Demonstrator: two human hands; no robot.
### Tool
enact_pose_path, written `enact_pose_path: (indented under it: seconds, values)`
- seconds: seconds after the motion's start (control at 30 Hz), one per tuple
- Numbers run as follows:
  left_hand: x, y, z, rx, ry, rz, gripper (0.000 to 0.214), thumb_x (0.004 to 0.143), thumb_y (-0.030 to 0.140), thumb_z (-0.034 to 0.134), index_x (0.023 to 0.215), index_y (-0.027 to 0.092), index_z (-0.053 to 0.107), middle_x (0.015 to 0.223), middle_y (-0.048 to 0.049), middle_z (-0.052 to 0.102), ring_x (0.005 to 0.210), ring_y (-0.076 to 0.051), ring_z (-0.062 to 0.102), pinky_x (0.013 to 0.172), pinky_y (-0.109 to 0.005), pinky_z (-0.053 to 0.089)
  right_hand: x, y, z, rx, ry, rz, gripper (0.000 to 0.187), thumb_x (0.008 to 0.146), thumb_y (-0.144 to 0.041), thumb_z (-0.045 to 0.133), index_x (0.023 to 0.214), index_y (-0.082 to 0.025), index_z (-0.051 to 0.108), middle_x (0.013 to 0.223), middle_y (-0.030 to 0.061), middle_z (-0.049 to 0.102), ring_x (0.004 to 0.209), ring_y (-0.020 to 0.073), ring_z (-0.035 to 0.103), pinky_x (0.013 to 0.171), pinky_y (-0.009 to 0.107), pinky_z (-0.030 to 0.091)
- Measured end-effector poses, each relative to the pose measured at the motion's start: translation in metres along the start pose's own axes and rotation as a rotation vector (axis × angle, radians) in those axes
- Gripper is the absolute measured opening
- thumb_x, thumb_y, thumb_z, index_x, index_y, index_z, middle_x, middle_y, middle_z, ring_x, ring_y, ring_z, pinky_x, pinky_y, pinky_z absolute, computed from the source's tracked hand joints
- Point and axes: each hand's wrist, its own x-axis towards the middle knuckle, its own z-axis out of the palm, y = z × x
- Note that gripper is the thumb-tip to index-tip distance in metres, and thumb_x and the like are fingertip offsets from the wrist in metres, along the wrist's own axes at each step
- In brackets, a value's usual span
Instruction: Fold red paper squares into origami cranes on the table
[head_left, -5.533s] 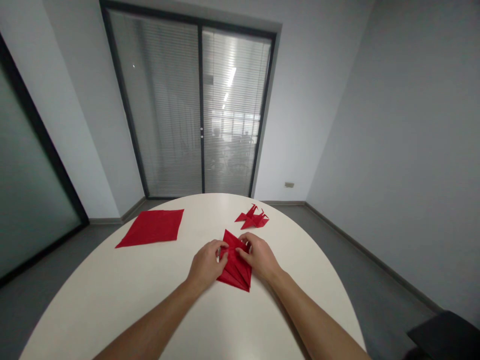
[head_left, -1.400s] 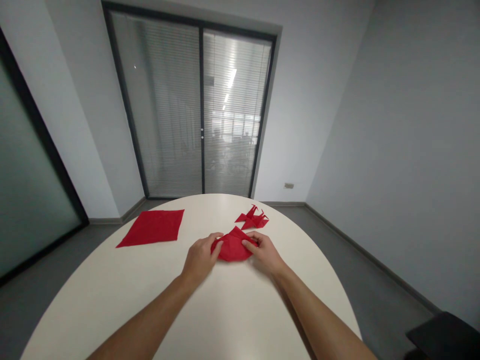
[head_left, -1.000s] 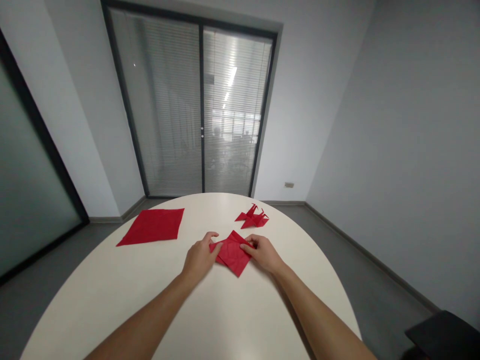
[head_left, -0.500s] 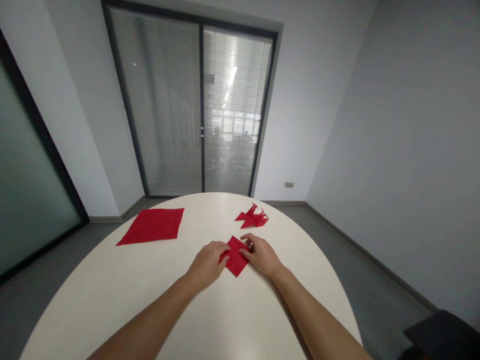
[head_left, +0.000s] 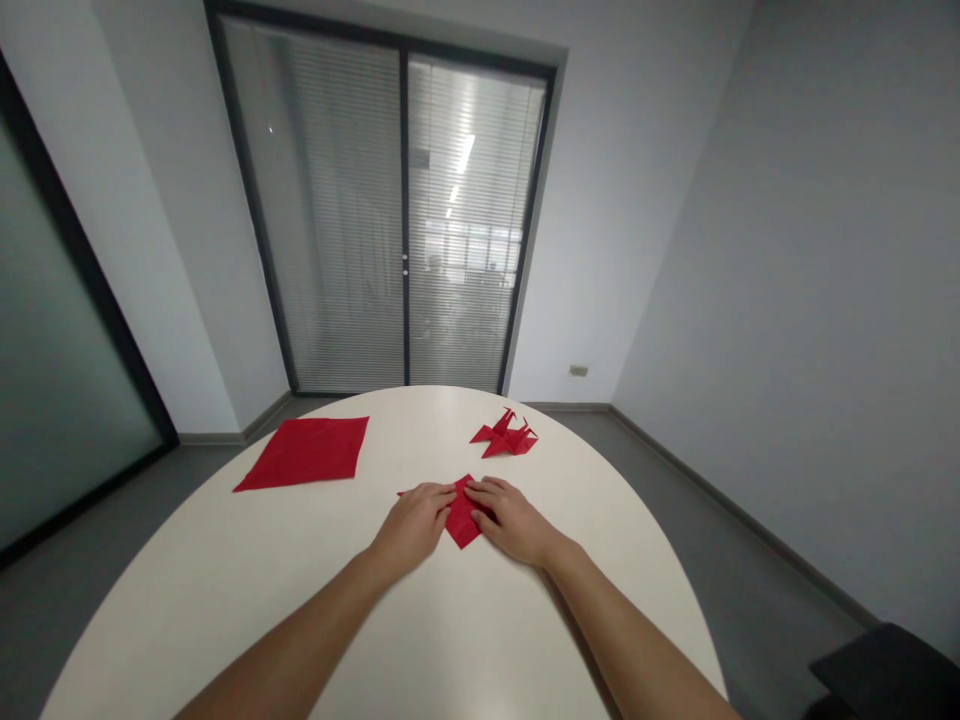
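A folded piece of red origami paper (head_left: pixel 463 522) lies on the table with one corner toward me. My left hand (head_left: pixel 415 522) rests over its left part, the fingers curled onto the paper and the thumb by its near edge. A small red tip pokes out beyond that hand's far side. From the right, my right hand (head_left: pixel 514 520) lies fairly flat, fingertips on the upper part of the paper and thumb apart. Both palms cover much of the paper. Just beyond, folded red paper cranes (head_left: pixel 506 436) sit close together; how many I cannot tell.
A red sheet (head_left: pixel 311 452) is spread flat at the left of the round white table (head_left: pixel 405 640). Behind the table stands a glazed partition with blinds (head_left: pixel 330 230). A dark chair-like object (head_left: pixel 889 665) shows at the lower right.
My right hand has flattened and moved slightly left onto the paper. The paper has shifted a little left, and a red tip now shows beyond my left hand.
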Motion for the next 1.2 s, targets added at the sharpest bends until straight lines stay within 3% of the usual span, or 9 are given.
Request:
enact_pose_path:
  seconds: [0.2,0.47,0.63,0.77,0.87,1.0,1.2]
  values:
    - [-0.001,-0.001,-0.003,-0.053,-0.047,0.082,0.035,0.095,0.017,0.051,0.125,0.021,0.068,0.133,-0.0058,0.066,0.123,-0.022,0.058,0.108,-0.039,0.044,-0.003,-0.005,-0.003,-0.017,-0.130,0.068,0.057,0.097,-0.028,0.043,0.153,-0.020,0.039,0.159,0.0083,0.036,0.150,0.0332,0.024,0.120,0.058,0.017]
    - [0.002,0.000,0.003,0.003,0.016,0.056,0.031,0.091,0.010,0.053,0.111,0.020,0.075,0.122,-0.0073,0.072,0.116,-0.024,0.062,0.105,-0.041,0.047,-0.004,-0.004,-0.004,-0.042,-0.143,0.183,0.058,0.101,-0.039,0.037,0.155,-0.017,0.034,0.161,0.0090,0.030,0.152,0.0344,0.014,0.121,0.057,0.016]
    - [-0.003,-0.005,-0.004,-0.062,-0.031,0.118,0.032,0.090,0.014,0.053,0.112,0.023,0.074,0.127,-0.0056,0.069,0.118,-0.023,0.062,0.105,-0.040,0.049,-0.004,0.002,-0.003,-0.076,-0.077,0.149,0.056,0.100,-0.039,0.040,0.151,-0.014,0.042,0.157,0.0119,0.038,0.150,0.0358,0.020,0.120,0.056,0.020]
    - [-0.006,-0.009,-0.010,-0.082,-0.054,0.187,0.033,0.086,0.017,0.059,0.116,0.024,0.072,0.131,-0.0063,0.067,0.122,-0.023,0.060,0.106,-0.039,0.048,-0.001,0.003,-0.008,-0.037,0.035,-0.017,0.041,0.095,-0.030,0.053,0.134,-0.020,0.063,0.140,0.0117,0.060,0.136,0.0294,0.046,0.116,0.048,0.030]
    - [-0.006,-0.010,-0.011,-0.081,-0.054,0.191,0.032,0.086,0.018,0.059,0.115,0.023,0.072,0.130,-0.0070,0.067,0.122,-0.023,0.060,0.106,-0.040,0.048,-0.001,0.001,-0.015,0.068,0.017,-0.134,0.036,0.087,-0.033,0.066,0.122,-0.025,0.070,0.122,0.0077,0.070,0.116,0.0262,0.060,0.106,0.042,0.041]
    - [-0.007,-0.010,-0.013,-0.095,-0.082,0.192,0.037,0.080,0.012,0.059,0.114,0.023,0.070,0.133,-0.0063,0.066,0.126,-0.023,0.058,0.109,-0.040,0.045,-0.003,-0.003,-0.022,0.147,-0.022,-0.171,0.045,0.075,-0.037,0.079,0.118,-0.025,0.072,0.117,0.0067,0.072,0.108,0.0262,0.063,0.100,0.039,0.043]
    - [-0.008,-0.005,-0.019,-0.121,-0.095,0.160,0.028,0.080,0.014,0.061,0.105,0.023,0.068,0.131,-0.0063,0.066,0.123,-0.024,0.059,0.106,-0.037,0.046,-0.003,-0.007,-0.024,0.147,-0.012,-0.088,0.011,0.087,-0.025,0.065,0.091,-0.021,0.075,0.092,0.0028,0.075,0.085,0.0193,0.065,0.082,0.030,0.045]
